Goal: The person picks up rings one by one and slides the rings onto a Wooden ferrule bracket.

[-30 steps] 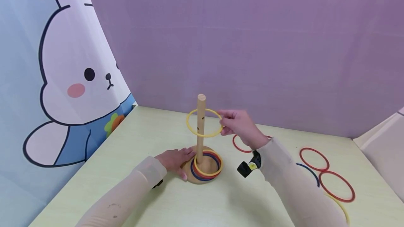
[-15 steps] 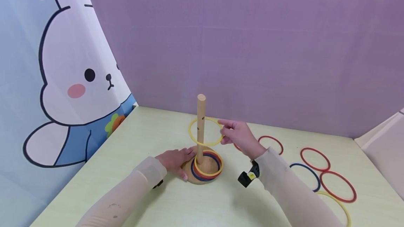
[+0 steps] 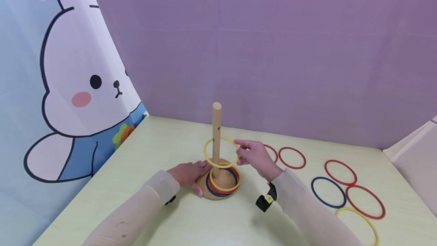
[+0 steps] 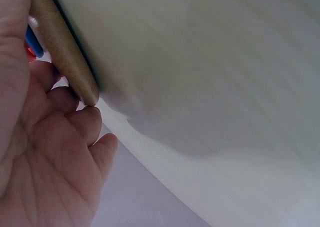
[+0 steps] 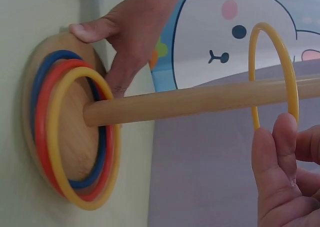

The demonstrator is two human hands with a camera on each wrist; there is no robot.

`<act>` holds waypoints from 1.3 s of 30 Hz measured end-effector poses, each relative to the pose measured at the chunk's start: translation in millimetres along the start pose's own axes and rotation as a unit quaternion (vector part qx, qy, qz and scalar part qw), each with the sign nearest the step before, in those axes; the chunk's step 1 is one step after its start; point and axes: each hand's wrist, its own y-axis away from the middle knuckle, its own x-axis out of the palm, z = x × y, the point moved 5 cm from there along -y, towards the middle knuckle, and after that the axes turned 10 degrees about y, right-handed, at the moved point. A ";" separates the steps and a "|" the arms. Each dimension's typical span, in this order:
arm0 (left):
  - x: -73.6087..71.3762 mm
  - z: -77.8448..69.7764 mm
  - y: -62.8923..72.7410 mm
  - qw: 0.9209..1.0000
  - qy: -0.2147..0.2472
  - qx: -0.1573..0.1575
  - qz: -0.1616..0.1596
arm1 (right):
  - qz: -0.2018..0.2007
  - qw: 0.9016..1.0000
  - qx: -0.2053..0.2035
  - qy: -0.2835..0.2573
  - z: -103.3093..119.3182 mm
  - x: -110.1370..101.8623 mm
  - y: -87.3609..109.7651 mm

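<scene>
My right hand [image 3: 254, 156] pinches the edge of a yellow ring [image 5: 287, 62] between thumb and fingers. That ring encircles the upright wooden post [image 3: 216, 132] around mid-height, well above the round wooden base [image 3: 223, 179]. Blue [image 5: 36, 92], red [image 5: 41, 122] and another yellow ring [image 5: 53, 132] lie stacked on the base around the post. At the base's left rim, my left hand [image 3: 187, 174] holds the edge, its thumb at the near side and its fingers toward the far side. In the left wrist view the fingertips bend against the wooden rim.
More rings lie flat on the pale table right of the post: a red one [image 3: 291, 148] behind my right wrist, a blue one [image 3: 312, 190] farther right, and a yellow one [image 3: 373, 227] at the front. A purple cloth [image 3: 290, 60] stands behind the table.
The right hand has lowered the yellow ring along the post, from near its upper part to about mid-height or just below. The left hand has stayed at the base.
</scene>
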 end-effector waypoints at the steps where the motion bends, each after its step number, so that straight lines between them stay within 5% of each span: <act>1: -0.1 0.0 0.4 1.000 0.001 0.000 -0.001 | 0.001 1.000 -0.001 -0.002 -2.3 0.9 0.3; 9: -0.7 0.7 3.7 1.000 0.014 -0.011 -0.002 | 0.006 1.000 0.010 0.004 -19.0 6.2 1.5; 30: -0.1 -0.4 4.7 1.000 0.009 0.020 -0.015 | 0.009 1.000 0.010 0.018 -62.4 21.6 4.1; 39: 2.1 3.1 2.3 1.000 0.001 0.000 -0.006 | 0.009 0.999 0.006 0.043 -71.5 23.8 3.7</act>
